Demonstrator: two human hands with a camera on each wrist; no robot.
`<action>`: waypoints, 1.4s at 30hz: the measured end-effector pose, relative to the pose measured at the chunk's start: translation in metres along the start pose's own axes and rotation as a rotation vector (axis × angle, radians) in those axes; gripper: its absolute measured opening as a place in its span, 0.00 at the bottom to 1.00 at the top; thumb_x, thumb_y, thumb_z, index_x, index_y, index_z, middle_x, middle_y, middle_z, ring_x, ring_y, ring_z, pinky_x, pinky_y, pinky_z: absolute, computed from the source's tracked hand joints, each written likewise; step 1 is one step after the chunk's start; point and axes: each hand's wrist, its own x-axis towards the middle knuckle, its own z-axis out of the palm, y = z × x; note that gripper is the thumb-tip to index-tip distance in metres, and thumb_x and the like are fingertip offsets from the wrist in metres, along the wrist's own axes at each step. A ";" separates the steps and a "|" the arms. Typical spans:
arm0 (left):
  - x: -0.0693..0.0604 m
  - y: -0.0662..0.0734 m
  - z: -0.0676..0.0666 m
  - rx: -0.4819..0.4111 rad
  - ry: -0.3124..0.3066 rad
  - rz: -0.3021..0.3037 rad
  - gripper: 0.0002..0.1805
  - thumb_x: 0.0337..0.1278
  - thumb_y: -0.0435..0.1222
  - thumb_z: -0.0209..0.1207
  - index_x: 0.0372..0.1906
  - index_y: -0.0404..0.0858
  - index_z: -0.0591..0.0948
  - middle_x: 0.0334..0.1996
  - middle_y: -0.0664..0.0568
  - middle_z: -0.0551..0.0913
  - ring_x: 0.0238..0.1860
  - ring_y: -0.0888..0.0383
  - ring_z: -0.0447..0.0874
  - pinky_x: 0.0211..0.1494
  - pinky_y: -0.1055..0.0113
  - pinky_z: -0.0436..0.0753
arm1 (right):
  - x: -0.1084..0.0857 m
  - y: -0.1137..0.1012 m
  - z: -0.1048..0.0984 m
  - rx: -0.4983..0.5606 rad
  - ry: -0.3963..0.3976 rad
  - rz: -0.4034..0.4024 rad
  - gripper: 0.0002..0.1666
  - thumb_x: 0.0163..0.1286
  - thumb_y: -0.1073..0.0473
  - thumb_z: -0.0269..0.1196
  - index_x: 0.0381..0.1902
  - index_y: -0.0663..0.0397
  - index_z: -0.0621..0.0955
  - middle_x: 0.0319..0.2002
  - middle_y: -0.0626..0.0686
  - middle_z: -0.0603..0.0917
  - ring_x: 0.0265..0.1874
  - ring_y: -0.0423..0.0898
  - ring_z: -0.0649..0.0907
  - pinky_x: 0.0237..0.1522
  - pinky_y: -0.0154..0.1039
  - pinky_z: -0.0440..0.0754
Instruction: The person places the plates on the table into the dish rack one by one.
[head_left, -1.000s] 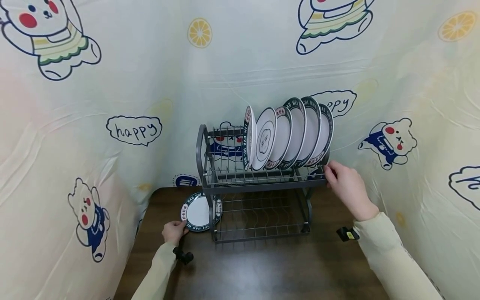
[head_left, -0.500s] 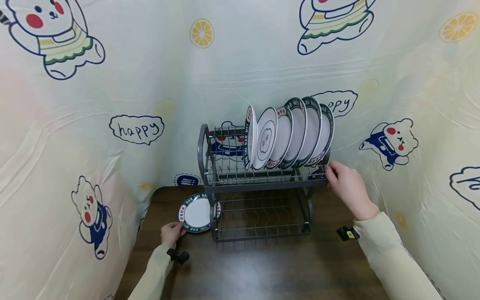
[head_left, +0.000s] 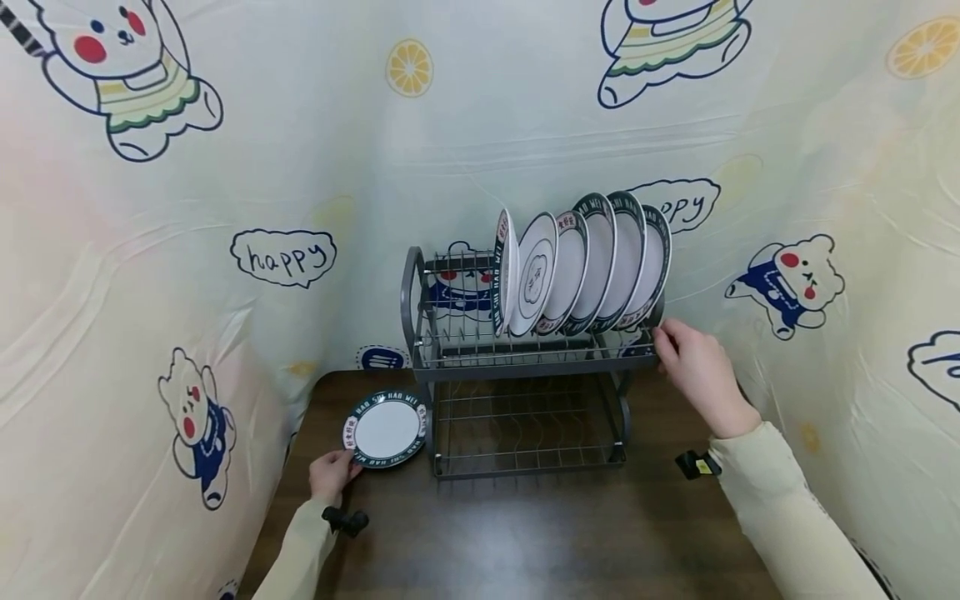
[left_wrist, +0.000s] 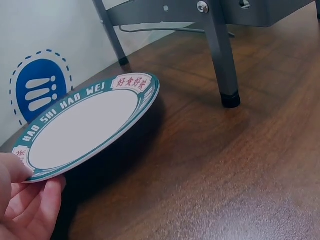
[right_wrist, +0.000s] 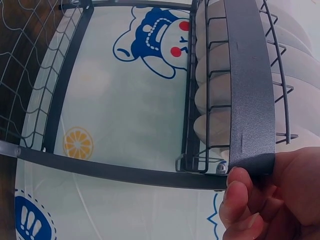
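Note:
A white plate (head_left: 386,429) with a dark green lettered rim is pinched at its near left edge by my left hand (head_left: 330,477). In the left wrist view the thumb lies on top of the rim and the fingers are beneath; the plate (left_wrist: 85,131) is tilted, its far side off the table. My right hand (head_left: 701,375) grips the front right corner of a two-tier grey dish rack (head_left: 536,367). The right wrist view has the fingers curled round the end of the rack's flat front bar (right_wrist: 251,90). Several plates (head_left: 596,267) stand on edge in the upper tier.
The rack's lower wire tier (head_left: 525,459) is low over the brown wooden table (head_left: 510,533). A rack leg (left_wrist: 222,55) stands close to the right of the held plate. Printed cloth (head_left: 450,150) encloses the table at the back and both sides.
My left hand has drawn the plate leftward, out from behind the rack's left leg. My right hand stays on the rack corner, and the upright plates have not moved.

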 end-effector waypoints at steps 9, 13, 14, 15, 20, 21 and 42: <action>-0.016 -0.001 -0.009 -0.021 0.057 0.074 0.21 0.75 0.32 0.54 0.60 0.16 0.75 0.41 0.40 0.80 0.31 0.63 0.82 0.37 0.73 0.88 | -0.001 0.004 0.001 0.008 0.012 -0.007 0.16 0.83 0.59 0.52 0.34 0.60 0.78 0.22 0.58 0.83 0.18 0.48 0.78 0.18 0.40 0.76; -0.020 -0.003 -0.015 -0.017 0.070 0.092 0.21 0.75 0.32 0.54 0.60 0.17 0.75 0.42 0.39 0.80 0.31 0.64 0.83 0.37 0.75 0.87 | -0.001 0.005 0.002 0.017 0.007 -0.011 0.16 0.84 0.59 0.52 0.35 0.60 0.78 0.22 0.57 0.82 0.18 0.47 0.79 0.19 0.40 0.77; -0.021 -0.003 -0.017 -0.013 0.070 0.092 0.21 0.76 0.32 0.54 0.60 0.17 0.75 0.43 0.39 0.80 0.32 0.64 0.83 0.37 0.75 0.86 | -0.001 0.005 0.002 0.020 0.006 -0.012 0.16 0.84 0.59 0.52 0.35 0.60 0.78 0.22 0.56 0.82 0.18 0.47 0.79 0.19 0.40 0.78; -0.023 -0.002 -0.018 -0.009 0.069 0.091 0.21 0.76 0.33 0.54 0.61 0.17 0.75 0.45 0.38 0.80 0.32 0.64 0.83 0.37 0.75 0.87 | -0.001 0.005 0.002 0.022 0.005 -0.012 0.16 0.84 0.58 0.51 0.35 0.60 0.78 0.22 0.56 0.82 0.18 0.47 0.79 0.19 0.40 0.78; -0.031 0.001 -0.024 0.018 0.059 0.085 0.22 0.78 0.34 0.53 0.63 0.18 0.74 0.51 0.35 0.78 0.35 0.63 0.83 0.41 0.73 0.87 | -0.002 0.005 0.002 0.033 0.004 -0.012 0.16 0.84 0.58 0.51 0.36 0.60 0.79 0.23 0.58 0.83 0.18 0.47 0.80 0.20 0.39 0.80; -0.033 0.002 -0.026 0.021 0.061 0.084 0.22 0.78 0.34 0.53 0.63 0.19 0.74 0.51 0.34 0.78 0.35 0.63 0.83 0.42 0.73 0.87 | -0.002 0.005 0.002 0.034 0.006 -0.014 0.17 0.84 0.58 0.51 0.36 0.60 0.79 0.23 0.58 0.83 0.18 0.47 0.80 0.20 0.39 0.80; -0.068 0.045 -0.048 0.022 0.150 0.179 0.22 0.78 0.40 0.53 0.59 0.24 0.77 0.34 0.54 0.81 0.31 0.63 0.81 0.37 0.71 0.84 | -0.003 0.005 0.001 0.050 0.002 -0.012 0.18 0.84 0.57 0.51 0.35 0.61 0.79 0.23 0.56 0.83 0.20 0.48 0.81 0.20 0.39 0.80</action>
